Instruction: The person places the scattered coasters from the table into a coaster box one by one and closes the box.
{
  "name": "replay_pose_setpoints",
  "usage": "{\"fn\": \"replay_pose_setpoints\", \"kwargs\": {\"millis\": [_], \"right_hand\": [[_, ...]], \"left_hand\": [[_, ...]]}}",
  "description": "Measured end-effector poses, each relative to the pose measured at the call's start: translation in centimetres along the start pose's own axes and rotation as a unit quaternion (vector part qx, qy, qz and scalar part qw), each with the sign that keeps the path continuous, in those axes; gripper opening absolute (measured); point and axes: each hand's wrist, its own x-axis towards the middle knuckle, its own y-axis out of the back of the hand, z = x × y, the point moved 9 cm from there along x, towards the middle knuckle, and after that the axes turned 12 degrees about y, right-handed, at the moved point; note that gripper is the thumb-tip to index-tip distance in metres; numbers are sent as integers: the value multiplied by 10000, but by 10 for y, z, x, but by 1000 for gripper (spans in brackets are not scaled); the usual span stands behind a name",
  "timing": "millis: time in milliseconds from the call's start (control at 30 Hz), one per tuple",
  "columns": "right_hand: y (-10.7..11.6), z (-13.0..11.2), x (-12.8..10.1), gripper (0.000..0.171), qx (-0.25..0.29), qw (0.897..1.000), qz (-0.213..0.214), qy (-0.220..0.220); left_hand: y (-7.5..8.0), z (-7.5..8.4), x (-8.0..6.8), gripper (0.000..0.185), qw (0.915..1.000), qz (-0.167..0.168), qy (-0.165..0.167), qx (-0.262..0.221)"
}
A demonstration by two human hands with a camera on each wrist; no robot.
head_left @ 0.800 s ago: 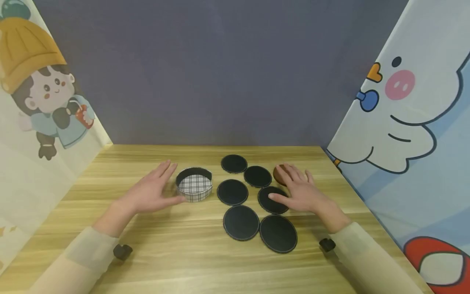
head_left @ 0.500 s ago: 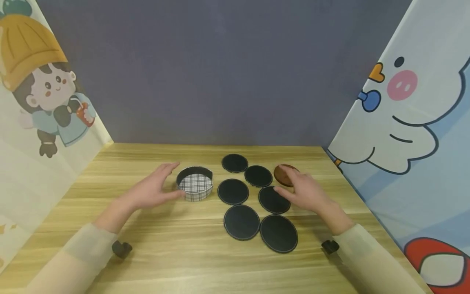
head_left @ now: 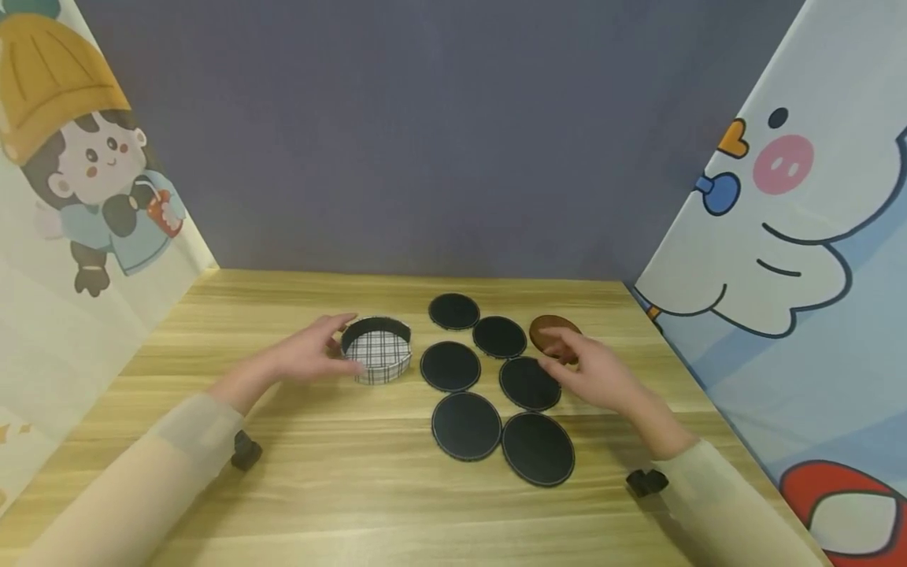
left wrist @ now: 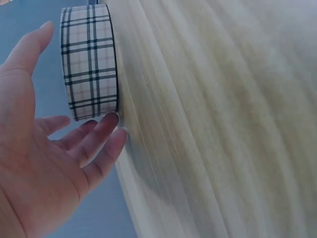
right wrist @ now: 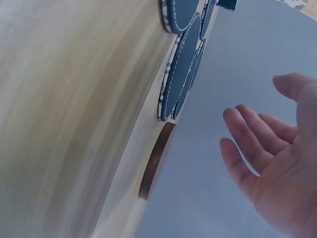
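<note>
A round coaster holder [head_left: 386, 374] with a plaid outside and dark inner wall stands upright on the table at left of centre. My left hand [head_left: 305, 350] reaches around its left side. In the left wrist view, the thumb is apart from the plaid wall [left wrist: 89, 59] and the fingertips are right at its edge. My right hand [head_left: 598, 376] hovers with bent, relaxed fingers over the near edge of a brown wooden disc [head_left: 551, 323]. The right wrist view shows that hand [right wrist: 282, 153] raised off the disc [right wrist: 158, 161], holding nothing.
Several black round coasters [head_left: 450, 366] with stitched edges lie flat in a cluster between the two hands. The wood-grain table [head_left: 319, 488] ends at a grey back panel [head_left: 425, 142]. Cartoon-printed panels [head_left: 801, 236] flank both sides.
My left hand has moved right, closer around the coaster holder. The right hand has drawn slightly back from the brown disc, its fingers bending from straight. Coasters and holder stay put.
</note>
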Motion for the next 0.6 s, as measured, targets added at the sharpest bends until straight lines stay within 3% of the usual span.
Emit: {"fn": "replay_pose_setpoints", "kwargs": {"millis": [367,600], "right_hand": [[3,15,-7,51,404,9992,48,-54],[4,20,-12,47,495,9987,71,-72]], "left_hand": [[-4,-5,12,116,9996,-240,152,-74],[-7,-9,13,117,9981,-370,201,-446]]}}
